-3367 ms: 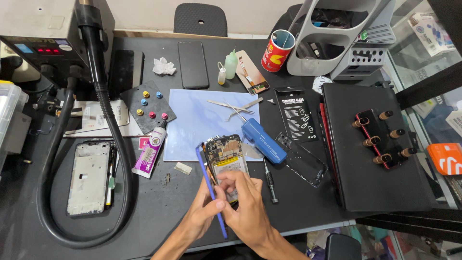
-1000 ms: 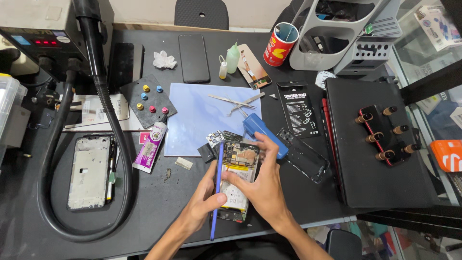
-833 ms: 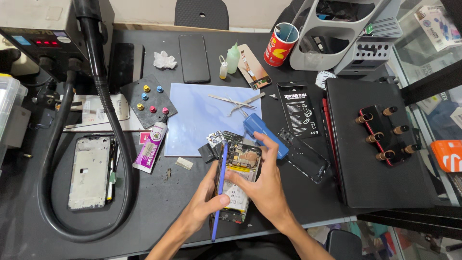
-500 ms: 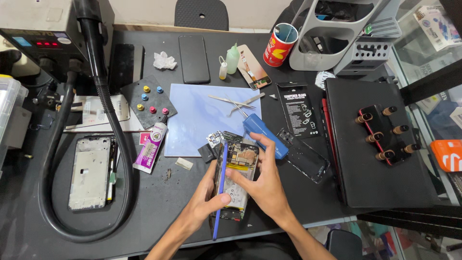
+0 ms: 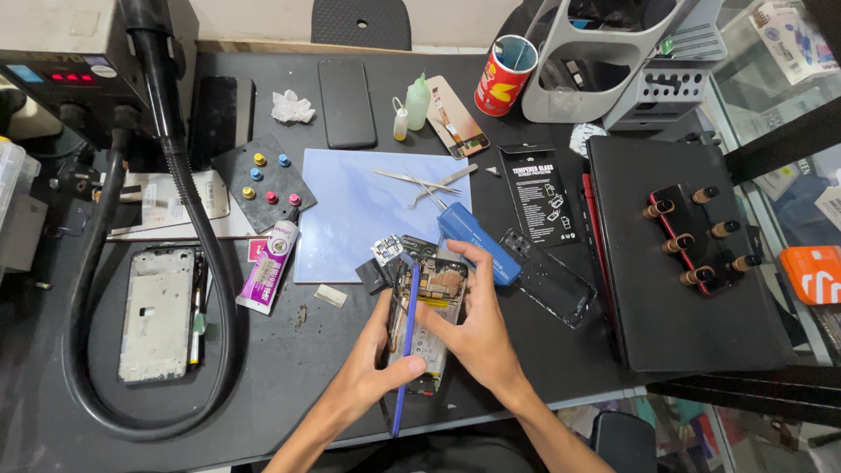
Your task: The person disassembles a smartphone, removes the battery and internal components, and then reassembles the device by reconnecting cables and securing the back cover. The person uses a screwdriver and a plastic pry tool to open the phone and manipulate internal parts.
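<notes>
Opened smartphone, back cover off and circuit boards exposed, is gripped at its right edge by the right hand above the black bench near the blue mat. The left hand holds a blue pry tool along its left edge, so prying appears in hand, calling for steady pressure along that seam. Against 3.4 s ago, phone and hands sit further right, nearer the blue screwdriver.

— What is being held over the worktop?

— An opened phone with its back cover off, so the circuit board and a pale battery show. It lies face down, lengthwise away from the person, near the front edge of the dark worktop.

— Anything else in hand?

— A thin blue rod-shaped tool. It runs along the phone's left edge, its upper tip at the top corner, its lower end past the phone's bottom.
</notes>
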